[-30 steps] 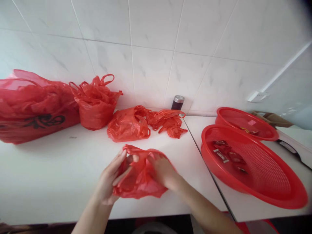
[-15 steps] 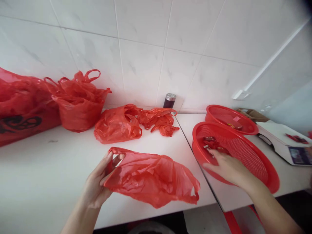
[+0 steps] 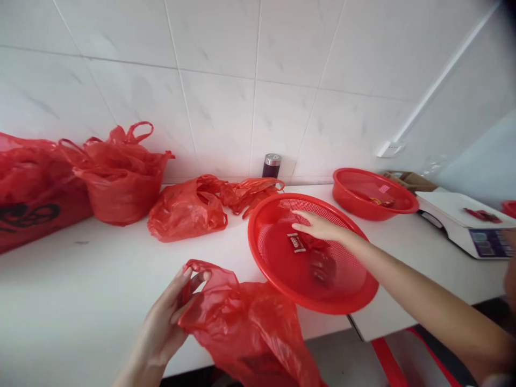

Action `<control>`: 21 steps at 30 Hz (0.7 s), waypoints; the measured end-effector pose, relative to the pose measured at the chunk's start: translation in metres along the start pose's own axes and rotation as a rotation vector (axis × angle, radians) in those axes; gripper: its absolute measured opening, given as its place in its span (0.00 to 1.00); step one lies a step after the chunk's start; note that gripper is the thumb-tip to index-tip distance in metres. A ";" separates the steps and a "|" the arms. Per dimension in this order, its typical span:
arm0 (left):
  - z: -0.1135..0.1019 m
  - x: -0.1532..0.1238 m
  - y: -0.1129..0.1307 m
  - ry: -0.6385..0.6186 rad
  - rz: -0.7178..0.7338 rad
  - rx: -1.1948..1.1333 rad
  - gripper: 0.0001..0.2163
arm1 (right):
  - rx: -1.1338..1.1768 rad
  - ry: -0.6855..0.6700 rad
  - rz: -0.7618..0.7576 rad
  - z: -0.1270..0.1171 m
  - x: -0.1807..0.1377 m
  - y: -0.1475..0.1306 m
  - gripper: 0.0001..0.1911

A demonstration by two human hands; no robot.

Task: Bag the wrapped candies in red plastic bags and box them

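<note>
My left hand (image 3: 173, 312) pinches the edge of a thin red plastic bag (image 3: 258, 322). The bag hangs down past the table's front edge, and its lower part leaves the picture. Inside a round red plastic basket (image 3: 258, 252) is my right hand (image 3: 318, 226), its fingers stretched out and apart. It is close to a small red packet with white print (image 3: 297, 243) and several other red packets, some blurred. The basket looks tilted towards me, its near rim beside the bag.
Crumpled red bags (image 3: 187, 209) and fuller red bags (image 3: 121, 183) line the wall on the left. A dark flask (image 3: 271, 165) stands behind. To the right are a second red basket (image 3: 350, 204), a cardboard box (image 3: 415, 181) and a white scale (image 3: 439, 207) bearing red packets.
The near basket has shifted left across the table gap, up to the bag, with my right hand in it. The bag's free end now droops lower while my left hand keeps its hold.
</note>
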State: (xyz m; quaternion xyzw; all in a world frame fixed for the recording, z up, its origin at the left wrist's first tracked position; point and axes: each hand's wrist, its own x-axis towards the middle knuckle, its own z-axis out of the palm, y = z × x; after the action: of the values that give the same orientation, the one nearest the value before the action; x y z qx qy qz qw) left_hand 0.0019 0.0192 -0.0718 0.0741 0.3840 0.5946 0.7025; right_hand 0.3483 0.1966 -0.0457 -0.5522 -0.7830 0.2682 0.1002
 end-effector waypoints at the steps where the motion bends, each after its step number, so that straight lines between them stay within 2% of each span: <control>1: 0.000 -0.002 -0.002 0.008 -0.004 0.003 0.07 | -0.048 -0.056 0.034 -0.001 0.004 0.011 0.39; 5: 0.000 -0.006 -0.013 0.030 -0.044 0.010 0.04 | -0.175 -0.311 0.062 0.013 0.001 0.034 0.49; 10: -0.002 -0.003 -0.019 0.036 -0.050 0.015 0.02 | -0.298 -0.480 0.071 0.028 -0.030 0.033 0.66; 13: -0.004 -0.003 -0.017 0.034 -0.046 0.012 0.04 | -0.272 -0.489 0.099 0.028 -0.048 0.032 0.70; 17: -0.004 -0.005 -0.016 0.039 -0.043 0.007 0.07 | -0.202 -0.469 0.119 0.032 -0.066 0.026 0.68; 21: -0.002 -0.006 -0.017 0.046 -0.056 0.002 0.08 | -0.223 -0.423 0.184 0.045 -0.074 0.023 0.70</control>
State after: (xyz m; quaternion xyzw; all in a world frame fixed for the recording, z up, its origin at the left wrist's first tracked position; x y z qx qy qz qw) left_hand 0.0138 0.0086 -0.0804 0.0503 0.4025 0.5761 0.7096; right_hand 0.3742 0.1202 -0.0853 -0.5603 -0.7579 0.2976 -0.1521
